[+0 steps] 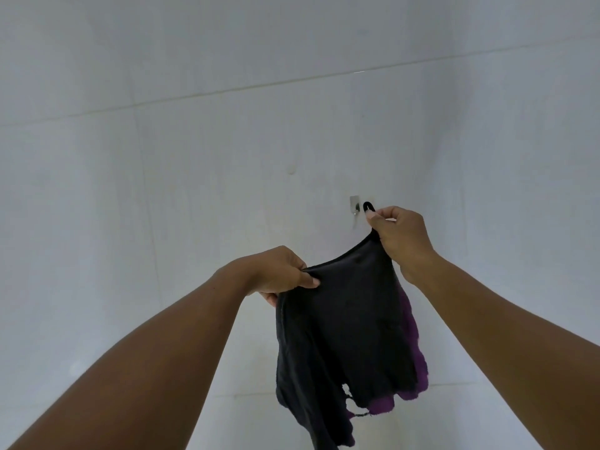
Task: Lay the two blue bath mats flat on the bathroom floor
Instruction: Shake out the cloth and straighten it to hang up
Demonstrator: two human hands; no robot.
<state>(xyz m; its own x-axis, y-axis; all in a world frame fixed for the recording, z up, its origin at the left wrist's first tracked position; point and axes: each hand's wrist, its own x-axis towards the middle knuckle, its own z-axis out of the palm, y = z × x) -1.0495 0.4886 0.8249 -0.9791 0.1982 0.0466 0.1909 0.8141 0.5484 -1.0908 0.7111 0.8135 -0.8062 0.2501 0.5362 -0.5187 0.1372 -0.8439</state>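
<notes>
A dark cloth (344, 332), nearly black with a purple fleecy underside (414, 342), hangs in front of a white tiled wall. My left hand (279, 271) pinches its upper left edge. My right hand (401, 235) grips its upper right corner, where a small black loop (368, 206) sticks up beside a metal wall hook (355, 210). The loop sits just right of the hook, and I cannot tell whether they touch. The cloth's lower edge is ragged and falls out of view at the bottom. No blue bath mat and no floor are in view.
White wall tiles (194, 157) with thin grout lines fill the whole view. The metal hook is the only fixture on the wall.
</notes>
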